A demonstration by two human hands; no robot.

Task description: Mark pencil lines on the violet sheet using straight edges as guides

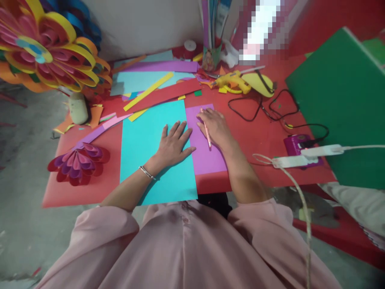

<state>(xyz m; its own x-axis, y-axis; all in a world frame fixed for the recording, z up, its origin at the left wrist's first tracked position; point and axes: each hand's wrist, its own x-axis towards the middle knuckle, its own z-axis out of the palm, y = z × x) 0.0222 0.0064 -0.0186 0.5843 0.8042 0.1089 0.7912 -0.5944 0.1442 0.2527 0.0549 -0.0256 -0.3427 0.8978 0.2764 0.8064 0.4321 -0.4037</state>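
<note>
My left hand (174, 146) lies flat on a turquoise paper sheet (150, 160), fingers spread, its thumb reaching the sheet's right edge. Beside and partly under that edge is a purple paper sheet (207, 160). Over the purple sheet, my right hand (215, 124) holds a slim pink pencil (207, 136) between thumb and fingers; whether it is a pencil or a pen is hard to make out. Both sheets rest on the red table (249, 140), and the turquoise one juts past its front edge.
Paper strips, including a red strip (168, 96), lie behind the sheets. A yellow glue gun (231, 82) sits at the back right, near a power strip (291, 161) with cables. A green board (339, 108) stands right. Paper flowers (80, 160) are at left.
</note>
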